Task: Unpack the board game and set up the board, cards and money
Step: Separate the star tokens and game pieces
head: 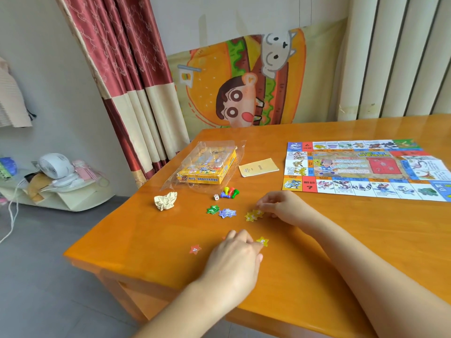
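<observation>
The paper game board [366, 167] lies unfolded at the right of the orange table [341, 228]. The yellow game box [207, 168] sits inside a clear plastic wrapper at the left. Small star tokens lie in piles: green [212, 210], purple [227, 212], yellow [253, 214]. My right hand [280, 203] rests on the table with its fingertips touching the yellow pile. My left hand [235, 254] is palm down, its fingertips on a single yellow star [262, 241]. A red star [195, 249] lies alone to its left. Several coloured pawns [230, 192] and a white die [216, 197] sit near the box.
A crumpled paper ball [166, 200] lies near the table's left edge. A yellow folded card or leaflet [259, 167] rests between box and board. Beyond the table are a red curtain [136, 76], a cartoon poster and a low shelf with a small fan [57, 165].
</observation>
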`<state>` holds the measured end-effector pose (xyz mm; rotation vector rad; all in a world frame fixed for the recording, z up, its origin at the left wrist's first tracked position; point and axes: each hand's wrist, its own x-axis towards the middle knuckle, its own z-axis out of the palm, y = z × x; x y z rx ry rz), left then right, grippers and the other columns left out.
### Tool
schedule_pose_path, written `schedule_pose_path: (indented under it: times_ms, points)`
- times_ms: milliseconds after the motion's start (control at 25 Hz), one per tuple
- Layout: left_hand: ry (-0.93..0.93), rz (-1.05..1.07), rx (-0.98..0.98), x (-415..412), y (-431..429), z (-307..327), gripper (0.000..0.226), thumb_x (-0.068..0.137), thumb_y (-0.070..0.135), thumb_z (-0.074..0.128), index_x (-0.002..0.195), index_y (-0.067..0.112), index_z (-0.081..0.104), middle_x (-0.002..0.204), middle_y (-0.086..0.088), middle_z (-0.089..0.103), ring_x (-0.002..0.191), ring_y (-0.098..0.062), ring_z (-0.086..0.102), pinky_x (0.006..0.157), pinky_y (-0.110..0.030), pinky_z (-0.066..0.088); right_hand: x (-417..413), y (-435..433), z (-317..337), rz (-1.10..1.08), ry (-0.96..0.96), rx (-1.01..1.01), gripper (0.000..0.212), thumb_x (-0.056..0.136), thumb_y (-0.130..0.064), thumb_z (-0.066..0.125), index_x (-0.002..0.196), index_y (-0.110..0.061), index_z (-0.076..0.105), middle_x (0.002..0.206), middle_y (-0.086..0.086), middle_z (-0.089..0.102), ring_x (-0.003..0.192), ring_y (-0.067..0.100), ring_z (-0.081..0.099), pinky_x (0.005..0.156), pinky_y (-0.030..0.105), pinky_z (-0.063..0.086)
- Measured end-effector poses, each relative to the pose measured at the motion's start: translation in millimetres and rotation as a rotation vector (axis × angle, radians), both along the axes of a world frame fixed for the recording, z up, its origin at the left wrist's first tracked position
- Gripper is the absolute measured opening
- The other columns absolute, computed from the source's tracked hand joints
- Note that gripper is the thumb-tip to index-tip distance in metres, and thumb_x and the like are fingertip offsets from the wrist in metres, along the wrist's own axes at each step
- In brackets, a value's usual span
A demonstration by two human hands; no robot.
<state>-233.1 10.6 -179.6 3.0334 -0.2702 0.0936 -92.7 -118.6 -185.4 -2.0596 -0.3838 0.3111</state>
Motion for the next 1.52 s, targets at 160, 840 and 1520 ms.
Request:
schedule_pose_path:
  times_ms: [160,840,1520]
  points:
    - [0.030,0.005,-0.006,26.7,0.7,-0.9,0.039,0.099,0.034,0.039,0.136,0.024,0.049,0.127,0.002,0.047,0.120,-0.018,0.039,0.099,-0.033,0.039,-0.4,-6.5,6.1,0.062,-0.002,-0.051,0.019,0.088,-0.006,0.058,0.097,-0.020,0.069,0.091,0.000,0.063,0.073,0.013,0.056,0.074,0.024,0.046]
    - [0.188,0.309,-0.168,99.8,17.2,11.9,0.022,0.082,0.031,0.070,0.079,0.015,0.055,0.079,-0.007,0.055,0.087,-0.028,0.063,0.075,-0.034,0.046,-15.9,18.8,-0.9,0.131,-0.287,-0.339,0.033,0.082,-0.016,0.064,0.115,-0.016,0.069,0.087,-0.004,0.056,0.080,0.011,0.052,0.063,0.018,0.038]
    - [0.185,0.421,-0.256,104.9,15.8,13.1,0.026,0.078,0.023,0.074,0.098,0.007,0.073,0.096,-0.013,0.071,0.093,-0.025,0.068,0.086,-0.034,0.054,-20.7,25.8,-9.3,-0.137,-0.073,-0.016,0.033,0.070,-0.001,0.074,0.100,-0.012,0.062,0.089,0.001,0.065,0.080,0.016,0.062,0.075,0.030,0.053]
